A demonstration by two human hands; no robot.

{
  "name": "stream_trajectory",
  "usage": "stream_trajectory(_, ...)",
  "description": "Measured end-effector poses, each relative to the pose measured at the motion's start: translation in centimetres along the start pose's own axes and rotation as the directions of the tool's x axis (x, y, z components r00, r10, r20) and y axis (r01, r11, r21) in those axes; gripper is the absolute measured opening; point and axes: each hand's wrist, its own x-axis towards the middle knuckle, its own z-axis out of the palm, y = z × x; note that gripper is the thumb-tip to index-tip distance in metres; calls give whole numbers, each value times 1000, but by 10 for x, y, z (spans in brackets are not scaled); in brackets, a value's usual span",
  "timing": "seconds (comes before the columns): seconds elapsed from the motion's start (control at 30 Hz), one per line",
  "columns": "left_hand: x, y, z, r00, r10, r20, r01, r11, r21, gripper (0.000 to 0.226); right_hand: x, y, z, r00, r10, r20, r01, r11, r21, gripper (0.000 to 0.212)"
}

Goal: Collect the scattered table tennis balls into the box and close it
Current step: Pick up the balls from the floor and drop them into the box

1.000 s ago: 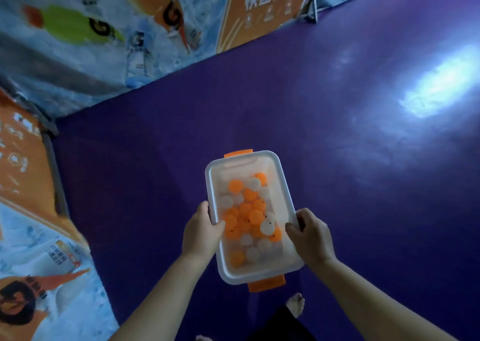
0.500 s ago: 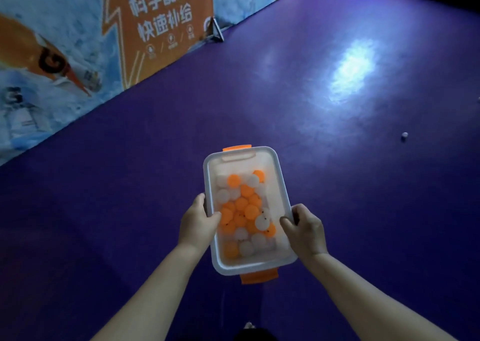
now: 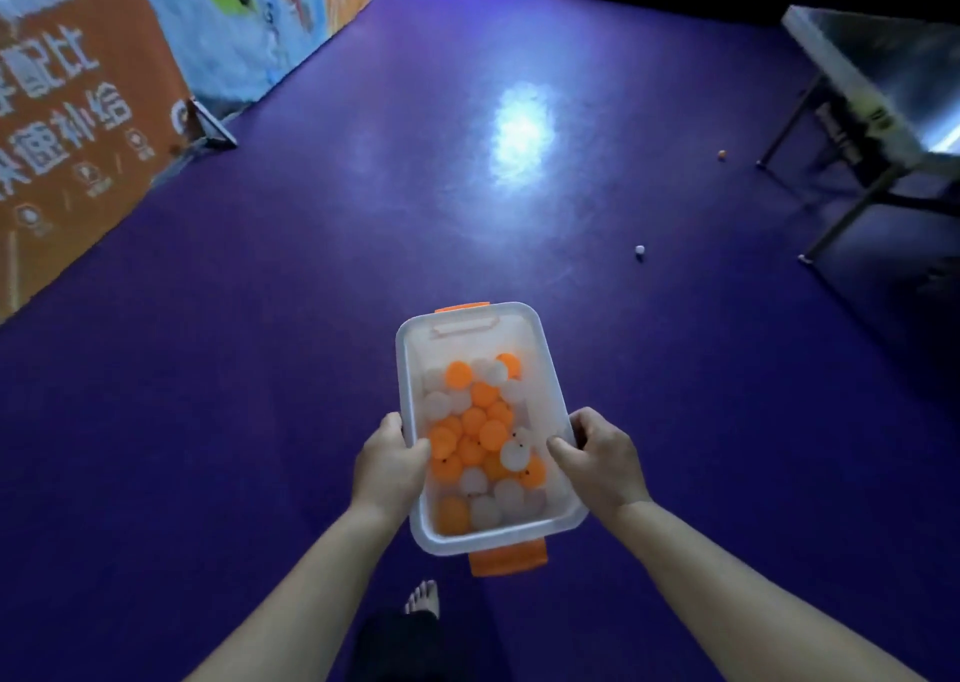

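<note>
Left hand (image 3: 389,465) and right hand (image 3: 597,465): each grips a long rim of the open box (image 3: 551,385), with the balls (image 3: 478,437) heaped between them. White ball (image 3: 639,250) lies well ahead-right, and there is seemingly an orange ball (image 3: 721,154) beyond it. Risk: tilting the box would likely spill the contents.

The box (image 3: 537,364) is translucent white with orange latches (image 3: 508,562); its table tennis balls (image 3: 483,424) are orange and white. The purple floor (image 3: 311,369) bears one white ball (image 3: 639,250) and one orange ball (image 3: 722,154). The barrier boards (image 3: 88,83) are orange and pale blue with white lettering.
</note>
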Motion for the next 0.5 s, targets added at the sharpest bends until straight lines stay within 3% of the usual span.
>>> stream_trajectory(0.2, 99, 87, 37, 977, 152, 147, -158, 987, 30, 2, 79, -2, -43, 980, 165, -108, -170, 985, -34, 21)
stream_trajectory(0.5, 208, 193, 146, 938, 208, 279, -212, 977, -14, 11, 202, 59, -109, 920, 353, -171, -355, 935, 20, 24)
